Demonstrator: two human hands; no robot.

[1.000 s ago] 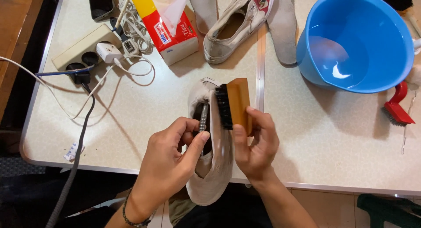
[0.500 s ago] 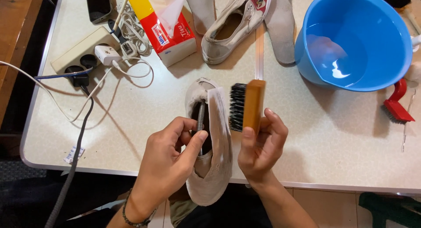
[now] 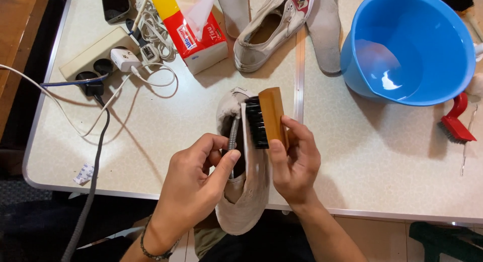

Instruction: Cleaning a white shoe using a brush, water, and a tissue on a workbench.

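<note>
Closest to me, my left hand (image 3: 193, 184) has its fingers clamped on a pale canvas shoe (image 3: 246, 191), held sole-edge up over the near table (image 3: 151, 141) edge. My right hand (image 3: 297, 164) has its fingers closed around a wooden brush (image 3: 266, 116), black bristles touching the shoe's sole rim. My worry is the shoe twisting out of that grip under a hard stroke, or spatter reaching the power strip (image 3: 93, 55) and its cables on the far left. Further back lie a tissue box (image 3: 193, 28), a second shoe (image 3: 271, 25) and a blue basin (image 3: 407, 45) holding water; a red brush (image 3: 455, 123) lies just beside the basin. Dark floor below.
</note>
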